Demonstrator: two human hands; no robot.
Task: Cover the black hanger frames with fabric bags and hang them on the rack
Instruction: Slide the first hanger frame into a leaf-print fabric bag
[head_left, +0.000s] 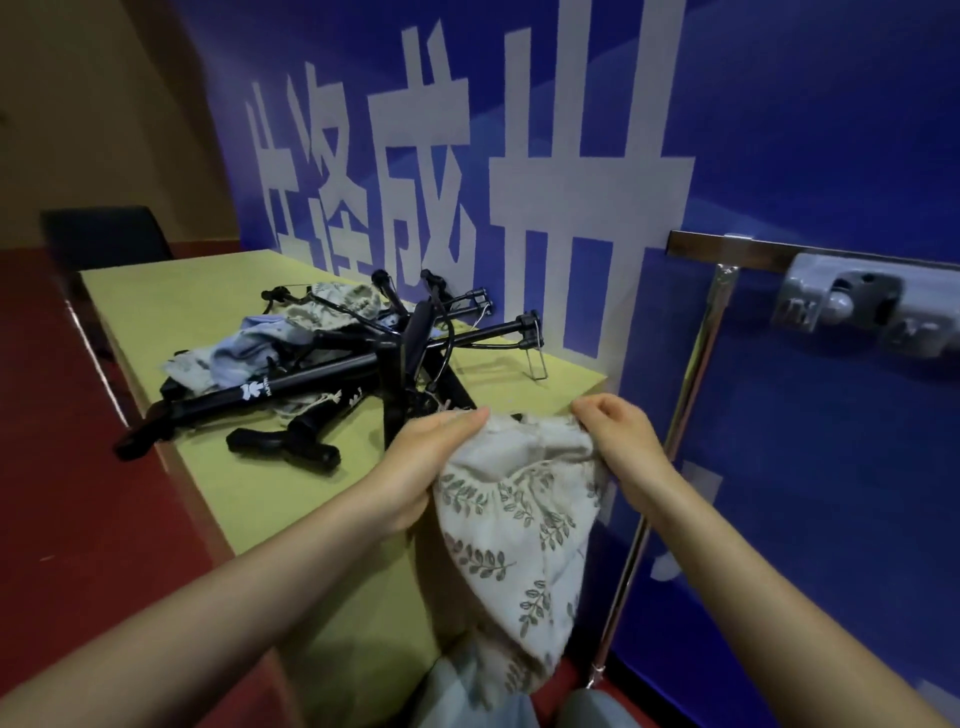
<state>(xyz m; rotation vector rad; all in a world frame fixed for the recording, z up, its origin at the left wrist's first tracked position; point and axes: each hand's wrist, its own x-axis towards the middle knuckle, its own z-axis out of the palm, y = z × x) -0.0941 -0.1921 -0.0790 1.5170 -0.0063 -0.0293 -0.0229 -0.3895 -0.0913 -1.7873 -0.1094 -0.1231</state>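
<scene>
Leaf-print fabric bag (511, 525) lower middle, soft and floppy, pinched at its gathered mouth by left hand (431, 462) and right hand (618, 436), both grips clamped on cloth, stiff black hanger frames (332, 374) piled on desk (171, 291) upper left, rack (696, 374) at right.

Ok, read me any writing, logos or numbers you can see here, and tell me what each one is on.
"成" on the blue banner, in large white characters; the characters beside it are cropped or distorted, so not surely readable.
White logo with small lettering on the long black hanger frame: too small and blurred to read.
White marks on a second black frame: unreadable.
Grey clips on the rack bar: no legible text.
Leaf-print fabric bag: pattern only, no text.
</scene>
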